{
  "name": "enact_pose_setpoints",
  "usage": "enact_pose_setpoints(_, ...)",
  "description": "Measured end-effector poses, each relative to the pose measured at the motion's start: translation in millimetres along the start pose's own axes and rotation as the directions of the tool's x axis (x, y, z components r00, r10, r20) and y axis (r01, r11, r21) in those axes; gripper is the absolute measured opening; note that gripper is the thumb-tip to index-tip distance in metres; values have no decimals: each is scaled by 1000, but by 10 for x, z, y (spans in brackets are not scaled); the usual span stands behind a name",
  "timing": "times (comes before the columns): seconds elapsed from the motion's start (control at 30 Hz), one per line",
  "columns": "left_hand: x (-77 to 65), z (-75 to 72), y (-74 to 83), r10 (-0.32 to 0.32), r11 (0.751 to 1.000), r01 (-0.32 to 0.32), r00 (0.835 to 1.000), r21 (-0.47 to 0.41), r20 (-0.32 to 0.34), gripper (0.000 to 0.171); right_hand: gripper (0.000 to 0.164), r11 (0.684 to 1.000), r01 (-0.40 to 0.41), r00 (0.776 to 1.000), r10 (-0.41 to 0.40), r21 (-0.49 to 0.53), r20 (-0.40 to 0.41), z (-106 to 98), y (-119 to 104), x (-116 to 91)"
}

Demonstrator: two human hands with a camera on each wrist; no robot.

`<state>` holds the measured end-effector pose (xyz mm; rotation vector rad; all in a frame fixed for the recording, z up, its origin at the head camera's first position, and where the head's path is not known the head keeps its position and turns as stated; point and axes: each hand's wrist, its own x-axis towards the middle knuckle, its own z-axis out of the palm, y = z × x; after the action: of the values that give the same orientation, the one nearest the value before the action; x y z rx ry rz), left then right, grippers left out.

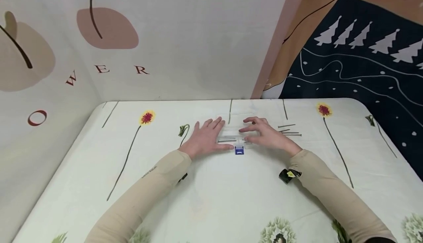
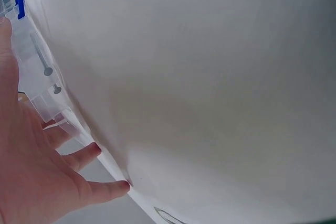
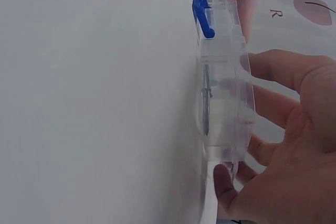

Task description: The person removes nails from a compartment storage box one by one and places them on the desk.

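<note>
The head camera looks forward and down over the tabletop (image 1: 214, 202); the backdrop (image 1: 198, 44) fills its upper part, and the clear case (image 1: 232, 132) appears small, just right of and below centre. The left wrist camera (image 1: 183, 177) views at close range, rolled, the case at upper left. The right wrist camera (image 1: 285, 176), also near and rolled sideways, shows it right of centre. All three views share the blue latch (image 1: 239, 151).

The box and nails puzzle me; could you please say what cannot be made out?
Head: parts of the box, hidden by left hand and right hand.
Head: points of loose nails, too small.
Left wrist: box beyond latch, cut off by left edge.
Right wrist: number of nails inside, blurred by plastic.
</note>
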<state>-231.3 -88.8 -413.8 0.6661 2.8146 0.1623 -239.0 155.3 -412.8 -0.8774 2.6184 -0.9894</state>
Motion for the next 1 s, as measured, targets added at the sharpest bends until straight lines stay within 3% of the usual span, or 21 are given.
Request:
enact_pose_setpoints(0.17, 8, -8, 3, 0, 1000, 0, 1000, 9, 2, 100, 34, 1000, -15, 999, 14, 9, 29, 2, 11, -2)
enact_pose_setpoints(0.47, 13, -21, 8, 0, 1000, 0, 1000, 17, 0, 100, 24, 999, -9, 1000, 9, 36, 8, -2, -13, 8)
enact_pose_setpoints(0.83, 19, 5, 0, -2, 1000, 2, 1000, 16, -1, 101, 12, 990, -126, 992, 127, 66, 1, 61, -51, 42)
enact_pose_setpoints(1.0, 14, 18, 3, -13, 1000, 13, 1000, 9, 3, 102, 6, 985, -140, 989, 144, 101, -32, 82, -33, 67)
